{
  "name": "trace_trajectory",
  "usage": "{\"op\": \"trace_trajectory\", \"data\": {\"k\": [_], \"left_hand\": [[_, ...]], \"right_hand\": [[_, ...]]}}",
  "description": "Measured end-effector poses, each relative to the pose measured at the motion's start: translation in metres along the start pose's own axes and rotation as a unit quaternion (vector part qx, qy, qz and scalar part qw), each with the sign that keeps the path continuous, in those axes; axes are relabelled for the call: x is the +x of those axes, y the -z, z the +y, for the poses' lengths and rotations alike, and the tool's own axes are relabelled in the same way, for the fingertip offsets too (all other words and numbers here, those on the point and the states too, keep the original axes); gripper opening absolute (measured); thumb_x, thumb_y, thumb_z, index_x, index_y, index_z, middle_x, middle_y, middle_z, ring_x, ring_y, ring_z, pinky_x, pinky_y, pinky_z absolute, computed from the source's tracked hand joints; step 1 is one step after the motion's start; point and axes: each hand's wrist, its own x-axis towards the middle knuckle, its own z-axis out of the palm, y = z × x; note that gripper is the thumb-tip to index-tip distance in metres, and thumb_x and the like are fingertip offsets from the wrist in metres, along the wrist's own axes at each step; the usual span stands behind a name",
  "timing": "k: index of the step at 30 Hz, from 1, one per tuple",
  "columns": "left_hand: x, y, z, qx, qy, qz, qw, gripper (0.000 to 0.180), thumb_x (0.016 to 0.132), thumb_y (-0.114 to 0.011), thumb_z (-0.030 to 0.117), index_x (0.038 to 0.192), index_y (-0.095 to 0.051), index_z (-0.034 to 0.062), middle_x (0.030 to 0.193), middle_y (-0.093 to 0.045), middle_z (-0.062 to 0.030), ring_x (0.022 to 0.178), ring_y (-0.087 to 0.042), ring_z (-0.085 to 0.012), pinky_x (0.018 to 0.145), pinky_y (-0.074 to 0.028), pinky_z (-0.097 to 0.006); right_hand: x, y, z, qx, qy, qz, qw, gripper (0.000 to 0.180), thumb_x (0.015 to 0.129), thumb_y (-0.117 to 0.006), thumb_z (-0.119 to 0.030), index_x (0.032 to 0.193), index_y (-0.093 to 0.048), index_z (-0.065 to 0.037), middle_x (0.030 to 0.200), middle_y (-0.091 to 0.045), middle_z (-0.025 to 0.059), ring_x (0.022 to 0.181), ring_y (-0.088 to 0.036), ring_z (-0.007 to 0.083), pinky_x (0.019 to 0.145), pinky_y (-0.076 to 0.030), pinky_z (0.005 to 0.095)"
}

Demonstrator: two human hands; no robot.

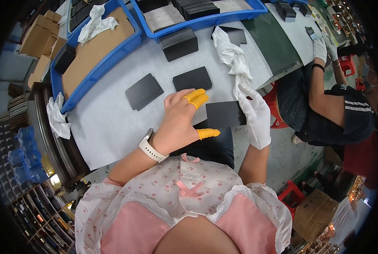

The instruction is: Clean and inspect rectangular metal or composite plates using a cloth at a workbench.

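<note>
The black card (223,114) sits at frame centre, just off the counter (112,122) edge, pinched between the left hand (181,120) with yellow fingertip covers and the white-gloved right hand (255,118).

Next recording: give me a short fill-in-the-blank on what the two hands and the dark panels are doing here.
1. The right hand wears a ____ glove.
2. The left hand has ____ finger cots on its fingertips.
3. Both hands hold one black panel at the edge of the ____ table.
4. Two more black panels lie on the table in front of the ____ trays.

Missing words: white; yellow; white; blue
</note>
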Motion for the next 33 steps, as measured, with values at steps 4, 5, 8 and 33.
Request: {"op": "trace_trajectory", "data": {"k": [4,5,8,33], "left_hand": [[0.001,0.004,0.002,-0.008,-0.021,0.003,1.0,0.071,0.071,-0.097,0.042,0.125,-0.075,0.0015,0.139,-0.068,-0.0124,0.142,-0.053,-0.0338,0.118,-0.031,-0.052],[0.001,0.004,0.002,-0.001,-0.029,0.014,0.999,0.07,0.071,-0.097,0.042,0.123,-0.075,0.0007,0.139,-0.069,-0.0124,0.141,-0.054,-0.0334,0.118,-0.03,-0.053],[0.002,0.002,0.006,0.025,-0.045,0.035,0.998,0.068,0.069,-0.098,0.041,0.118,-0.076,-0.0007,0.137,-0.07,-0.012,0.141,-0.054,-0.0331,0.117,-0.03,-0.055],[-0.005,0.008,-0.005,0.034,-0.047,0.134,0.989,0.065,0.066,-0.1,0.045,0.109,-0.077,0.0023,0.124,-0.075,-0.0072,0.133,-0.06,-0.0313,0.112,-0.033,-0.056]], "right_hand": [[0.004,-0.001,0.011,-0.07,0.058,0.012,0.996,0.048,0.105,-0.072,-0.014,0.146,-0.06,0.007,0.126,-0.074,0.01,0.109,-0.069,0.0136,0.1,-0.051,0.0266],[0.005,-0.003,0.011,-0.116,0.09,0.018,0.989,0.054,0.104,-0.074,-0.016,0.149,-0.057,0.008,0.131,-0.073,0.0133,0.115,-0.07,0.0177,0.103,-0.051,0.0293],[-0.01,-0.032,-0.009,-0.328,0.107,0.003,0.939,0.08,0.095,-0.084,-0.037,0.154,-0.051,0.005,0.133,-0.071,0.0275,0.123,-0.07,0.0311,0.103,-0.053,0.036],[0.011,0.008,0.0,-0.083,0.074,0.241,0.964,0.022,0.113,-0.059,-0.015,0.13,-0.065,-0.001,0.078,-0.059,-0.001,0.056,-0.048,0.0019,0.051,-0.037,0.02]]}}
